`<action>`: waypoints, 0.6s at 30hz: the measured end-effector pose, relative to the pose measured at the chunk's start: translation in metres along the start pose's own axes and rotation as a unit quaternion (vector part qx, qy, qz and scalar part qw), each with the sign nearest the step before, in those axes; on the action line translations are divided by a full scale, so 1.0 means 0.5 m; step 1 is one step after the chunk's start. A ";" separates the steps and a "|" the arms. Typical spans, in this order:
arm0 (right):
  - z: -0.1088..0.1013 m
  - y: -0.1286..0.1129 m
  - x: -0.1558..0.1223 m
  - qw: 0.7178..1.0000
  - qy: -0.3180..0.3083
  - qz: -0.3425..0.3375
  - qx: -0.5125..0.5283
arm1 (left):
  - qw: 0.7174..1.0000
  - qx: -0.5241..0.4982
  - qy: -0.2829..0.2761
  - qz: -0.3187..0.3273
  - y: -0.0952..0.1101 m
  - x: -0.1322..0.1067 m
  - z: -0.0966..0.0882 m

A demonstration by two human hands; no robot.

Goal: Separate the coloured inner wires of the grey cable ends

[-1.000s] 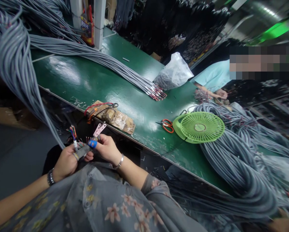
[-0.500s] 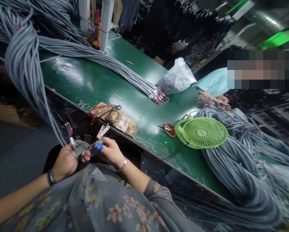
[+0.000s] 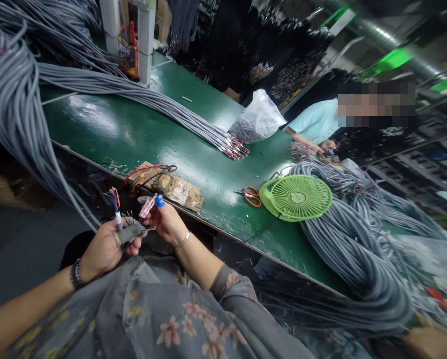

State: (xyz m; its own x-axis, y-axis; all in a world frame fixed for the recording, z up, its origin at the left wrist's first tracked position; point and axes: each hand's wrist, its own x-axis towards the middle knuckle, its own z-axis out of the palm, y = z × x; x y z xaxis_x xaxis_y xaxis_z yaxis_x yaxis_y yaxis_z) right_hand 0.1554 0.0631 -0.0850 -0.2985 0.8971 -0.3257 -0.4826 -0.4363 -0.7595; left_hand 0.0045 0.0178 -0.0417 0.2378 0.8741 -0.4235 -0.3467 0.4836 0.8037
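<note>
My left hand (image 3: 104, 249) is closed around the end of a grey cable (image 3: 81, 207), near the front edge of the table. From its white-wrapped end (image 3: 118, 218) a fan of thin coloured wires (image 3: 114, 199) sticks up. Grey wrapping (image 3: 129, 233) covers a digit of this hand. My right hand (image 3: 168, 224), with blue tape (image 3: 159, 201) on its thumb, pinches a small pink clip-like tool (image 3: 147, 207) just right of the cable end. More coloured wire ends (image 3: 148, 228) lie between the hands; whether the tool grips them is unclear.
On the green table (image 3: 141, 129) lie a long bundle of grey cables (image 3: 163, 107), a wooden block (image 3: 176, 188), orange-handled scissors (image 3: 252, 196) and a green fan (image 3: 298, 198). A plastic bag (image 3: 258, 117) stands behind. Cable coils (image 3: 358, 259) hang at right, near a co-worker (image 3: 316, 122).
My right hand has drawn slightly up and turned, its blue-taped thumb now higher, with the pink tool closer to the wires. The left hand keeps its hold. The whole view has shifted a little.
</note>
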 end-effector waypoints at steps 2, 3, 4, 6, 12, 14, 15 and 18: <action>0.003 0.006 0.002 1.000 0.007 -0.014 0.007 | 1.000 0.004 0.009 0.003 -0.001 0.003 0.001; 0.004 0.010 0.004 1.000 0.012 -0.023 0.010 | 1.000 0.005 0.016 0.003 -0.001 0.004 0.001; 0.005 0.013 0.005 0.999 0.017 -0.033 0.013 | 1.000 0.005 0.021 0.001 -0.002 0.004 0.002; 0.007 0.018 0.007 0.999 0.024 -0.045 0.018 | 1.000 0.005 0.027 -0.006 -0.002 0.003 0.003; 0.012 0.013 0.005 0.999 0.034 -0.028 0.018 | 0.999 0.019 0.035 -0.031 0.000 -0.004 0.006; 0.012 0.007 0.001 0.999 0.026 0.004 0.024 | 0.999 0.022 0.036 -0.033 0.002 -0.008 0.005; 0.013 0.003 -0.002 0.999 0.021 0.022 0.029 | 0.999 0.023 0.036 -0.033 0.002 -0.011 0.005; 0.015 -0.006 -0.009 0.998 0.005 0.056 0.042 | 0.998 0.029 0.042 -0.028 0.001 -0.022 0.002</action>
State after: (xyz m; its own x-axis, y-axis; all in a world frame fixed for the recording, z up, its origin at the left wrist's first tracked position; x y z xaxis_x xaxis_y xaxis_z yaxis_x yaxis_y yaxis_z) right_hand 0.1518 0.0601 -0.0771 -0.3467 0.8425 -0.4123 -0.5138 -0.5383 -0.6680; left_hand 0.0024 0.0086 -0.0363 0.1780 0.8479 -0.4993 -0.2805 0.5301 0.8002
